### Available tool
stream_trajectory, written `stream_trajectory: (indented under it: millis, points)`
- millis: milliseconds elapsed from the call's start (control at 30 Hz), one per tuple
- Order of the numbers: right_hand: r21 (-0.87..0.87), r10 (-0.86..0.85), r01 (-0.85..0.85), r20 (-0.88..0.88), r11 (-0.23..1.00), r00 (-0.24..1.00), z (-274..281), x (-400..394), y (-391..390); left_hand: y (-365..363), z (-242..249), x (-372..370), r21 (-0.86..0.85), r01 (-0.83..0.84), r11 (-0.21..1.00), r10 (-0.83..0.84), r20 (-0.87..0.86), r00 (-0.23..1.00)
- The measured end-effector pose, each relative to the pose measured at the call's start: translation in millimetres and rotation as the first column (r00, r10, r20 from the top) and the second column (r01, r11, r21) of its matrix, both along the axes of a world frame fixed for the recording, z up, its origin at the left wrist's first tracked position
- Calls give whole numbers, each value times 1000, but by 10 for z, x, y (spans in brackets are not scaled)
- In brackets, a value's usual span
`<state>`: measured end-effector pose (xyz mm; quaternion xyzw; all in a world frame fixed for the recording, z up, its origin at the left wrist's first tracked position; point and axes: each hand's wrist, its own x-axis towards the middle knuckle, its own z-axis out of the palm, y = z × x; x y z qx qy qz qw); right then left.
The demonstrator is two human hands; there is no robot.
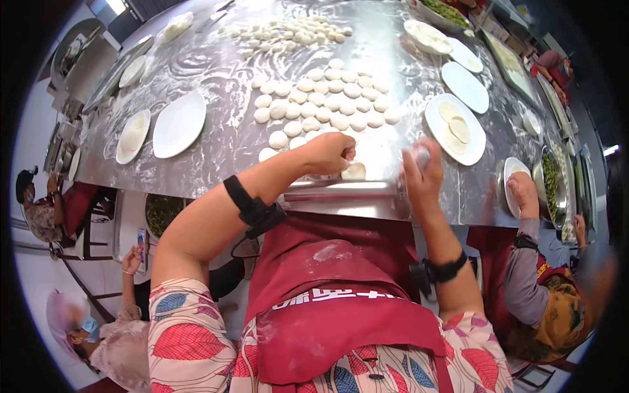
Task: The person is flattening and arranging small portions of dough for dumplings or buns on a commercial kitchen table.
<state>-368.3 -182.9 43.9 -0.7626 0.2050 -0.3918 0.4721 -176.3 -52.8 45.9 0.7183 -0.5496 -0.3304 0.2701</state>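
My left hand [333, 154] is closed in a pinch at a small round of dough [354, 171] on the steel table. Its fingertips touch the dough's far edge. To the right, my right hand [422, 171] is raised a little and slightly blurred, its fingers curled round a pale rounded object [420, 156] whose kind does not show clearly. A shiny metal bar-like strip [341, 190] lies between my hands and my body, near the table edge. Just beyond my left hand, several small dough pieces [327, 98] sit in rows on the floured surface.
White plates stand on both sides; the right plate [473, 152] holds flat dough discs [457, 130], and a left plate [180, 124] is nearby. More dough pieces [288, 34] lie farther back. A co-worker's hand [523, 191] is at the right, beside a bowl of green filling [550, 190].
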Motion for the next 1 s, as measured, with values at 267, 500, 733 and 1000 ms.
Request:
stream_trajectory:
  millis: [267,500,733,1000]
  points:
    - [-32,-35,34,-54,999,998,-32,48,-59,-17,-71,-13,-86,2,996,6,97,995]
    - [-148,-49,42,-39,988,998,28,331,-143,134,111,-183,-3,-168,986,166,184,969]
    - [-110,-61,54,-59,993,996,9,-144,89,108,-50,-132,-103,-101,989,118,173,978]
    - [-220,-70,64,-18,973,997,56,429,-138,5,16,-223,-82,-209,974,221,176,959]
